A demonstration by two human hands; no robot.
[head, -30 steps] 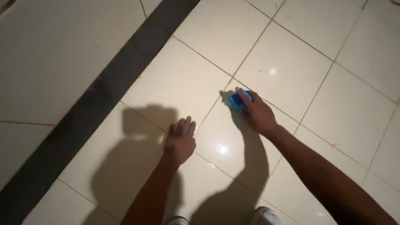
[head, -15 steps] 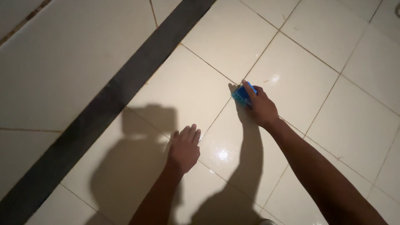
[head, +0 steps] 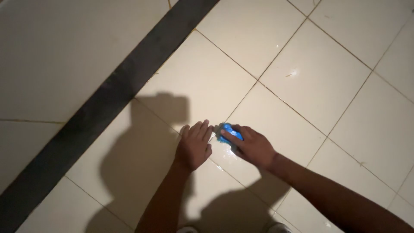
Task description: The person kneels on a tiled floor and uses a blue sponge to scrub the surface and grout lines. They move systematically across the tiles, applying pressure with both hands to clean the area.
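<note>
So the biggest thing here is the tiled floor [head: 310, 82], glossy cream squares with thin grout lines running diagonally across the view, and I count roughly a dozen tiles at least partly in view, hard to be exact at the edges. Next down in size is one dark stripe [head: 108, 103], a single wide band of darker tile cutting diagonally from the top middle down to the lower left corner. Then there's one big shadow [head: 142, 172] of the person thrown across the tiles under the left arm. Two bare forearms come up from the bottom edge, one each side. Two hands: the left hand [head: 194, 146] is laid flat, palm down on the floor, fingers straight and pretty much pressed together, just slightly fanned at the tips. The right hand [head: 252, 146] is curled over one blue scrubber [head: 230, 133], some kind of sponge or cloth wad, can't tell which. The scrubber sits on the floor right at a grout line, under the right fingertips, with the fingers bent down over its top and the blue poking out ahead of them. It's just beside the left hand's fingertips, nearly touching. There's a small wet glare patch [head: 228, 152] under the right palm.
</note>
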